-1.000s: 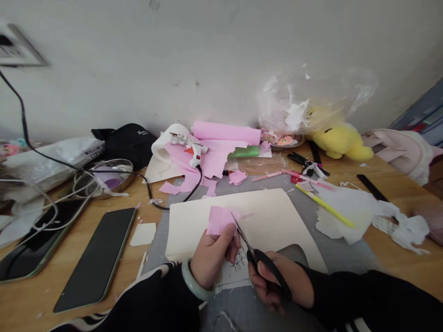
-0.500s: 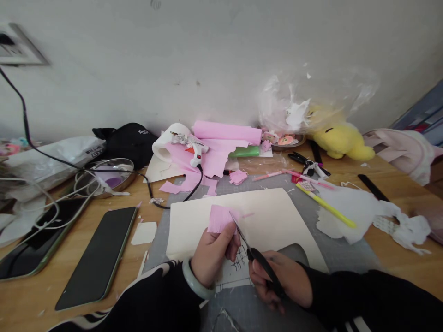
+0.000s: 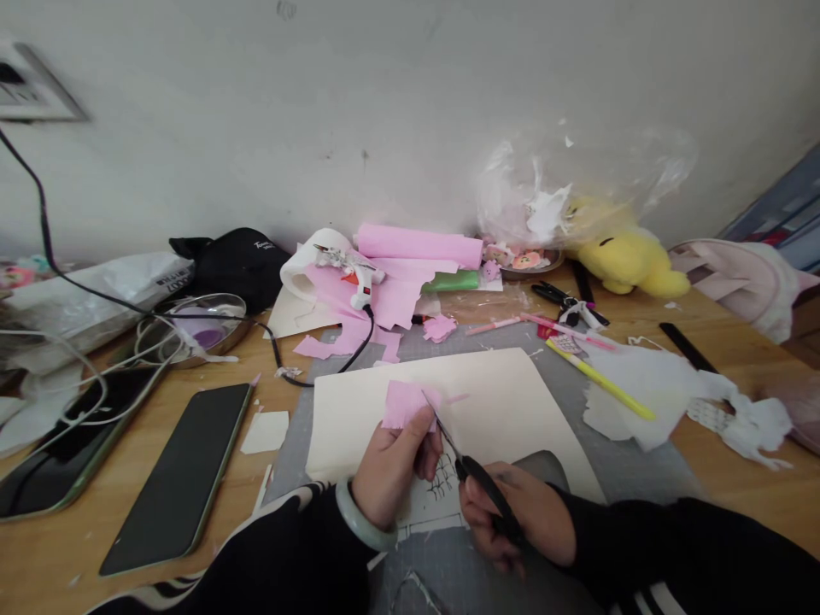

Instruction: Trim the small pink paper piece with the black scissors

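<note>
Over the cream sheet (image 3: 506,401), the left hand (image 3: 394,465) pinched a pink paper (image 3: 405,403) while the right hand (image 3: 512,517) squeezed black scissors (image 3: 474,478) at its edge.

Pinched in your left hand (image 3: 392,465) is crinkled, matt pink crepe paper (image 3: 405,403) — soft and rough-looking. At your right fingers, the scissors (image 3: 477,478) show black plastic handles and thin metal blades. Beneath both hands lies smooth cream card (image 3: 500,410) on a matt grey mat (image 3: 631,470) — bare wood desk (image 3: 64,547) beyond.
</note>
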`<state>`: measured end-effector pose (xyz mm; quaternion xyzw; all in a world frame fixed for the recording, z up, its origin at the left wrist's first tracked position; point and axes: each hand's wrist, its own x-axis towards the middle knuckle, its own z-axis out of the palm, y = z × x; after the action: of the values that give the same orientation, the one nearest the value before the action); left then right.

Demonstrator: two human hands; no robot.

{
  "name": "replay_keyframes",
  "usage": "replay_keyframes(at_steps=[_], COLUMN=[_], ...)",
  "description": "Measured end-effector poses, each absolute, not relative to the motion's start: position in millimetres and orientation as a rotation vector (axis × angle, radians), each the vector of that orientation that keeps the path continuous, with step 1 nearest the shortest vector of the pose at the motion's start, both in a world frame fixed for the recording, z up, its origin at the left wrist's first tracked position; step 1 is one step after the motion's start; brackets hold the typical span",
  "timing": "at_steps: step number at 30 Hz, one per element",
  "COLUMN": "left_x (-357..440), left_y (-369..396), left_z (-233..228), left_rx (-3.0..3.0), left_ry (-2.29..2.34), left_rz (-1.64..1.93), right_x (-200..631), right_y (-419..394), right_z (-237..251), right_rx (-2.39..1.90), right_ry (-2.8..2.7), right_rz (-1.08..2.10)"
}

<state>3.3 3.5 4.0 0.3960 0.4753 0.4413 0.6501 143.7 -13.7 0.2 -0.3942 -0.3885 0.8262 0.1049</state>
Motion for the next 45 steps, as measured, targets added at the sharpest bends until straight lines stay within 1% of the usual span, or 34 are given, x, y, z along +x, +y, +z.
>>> replay_keyframes(at_steps=[4, 9, 14, 21, 25, 29, 33, 39, 45], left_x=[3.4, 3.5, 3.9, 4.1, 3.7, 3.4, 3.2, 3.3, 2.6], left_y=[3.0, 3.1, 3.2, 3.1, 3.7, 3.3, 2.8, 2.3, 3.5], left_z=[3.7, 6.4, 7.4, 6.1, 5.2, 6.2, 6.3, 2.4, 3.7], left_rx=[0.913, 0.918, 0.934, 0.931, 0.925, 0.924, 0.916, 0.905, 0.912], left_ry=[1.056, 1.072, 1.081, 1.095, 1.085, 1.097, 1.106, 1.07, 1.101], left_rz=[1.001, 1.028, 1.039, 1.005, 0.994, 1.004, 1.009, 1.022, 1.018], right_x=[142.2, 141.0, 140.3, 140.4, 139.8, 138.9, 139.7, 139.4, 141.3], right_y=[-13.3, -12.3, -10.9, -10.4, -11.3, -11.1, -11.6, -11.4, -14.3], right_z=[1.1, 1.7, 3.4, 2.0, -1.2, -0.1, 1.0, 3.1, 4.2], right_rx=[-1.192, -1.092, -1.173, -1.079, -1.157, -1.182, -1.254, -1.251, -1.255], right_ry=[-1.144, -1.141, -1.09, -1.04, -1.075, -1.073, -1.103, -1.071, -1.106], right_rz=[2.465, 2.559, 2.549, 2.566, 2.491, 2.523, 2.466, 2.518, 2.397])
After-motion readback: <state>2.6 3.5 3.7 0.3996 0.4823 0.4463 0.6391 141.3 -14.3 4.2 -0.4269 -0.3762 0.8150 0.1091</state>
